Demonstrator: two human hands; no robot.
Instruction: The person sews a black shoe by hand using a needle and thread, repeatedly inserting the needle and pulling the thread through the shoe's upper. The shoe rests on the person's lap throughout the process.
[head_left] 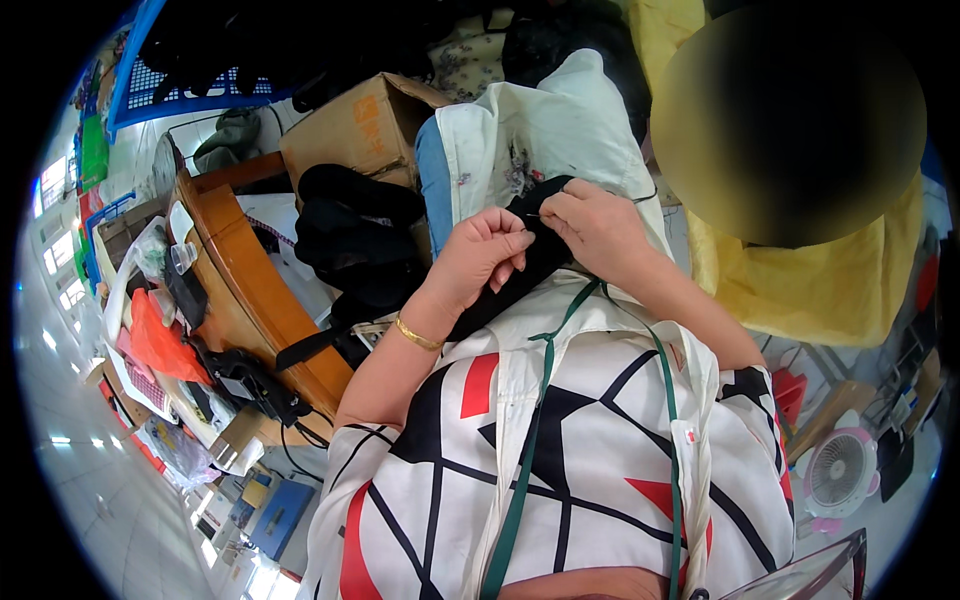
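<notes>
A black cloth piece [524,284] lies over my lap, on a white apron [590,120] that covers my knees. Over the cloth, my left hand [484,256] has thumb and forefinger pinched together, the other fingers curled. My right hand [596,228] is a little farther off to the right, its fingertips closed in a pinch at the cloth's upper part. A thin, pale line shows between the two hands' fingertips, too small to name. What each pinch holds is hidden by the fingers. A gold bracelet [418,334] circles my left wrist.
To the left are black cloth pieces [355,240], an open cardboard box [355,135] and a wooden table edge [255,290] with a cluttered top. Yellow cloth [830,300] hangs at the right. A fan [842,468] stands low right. A blue crate [180,100] is far left.
</notes>
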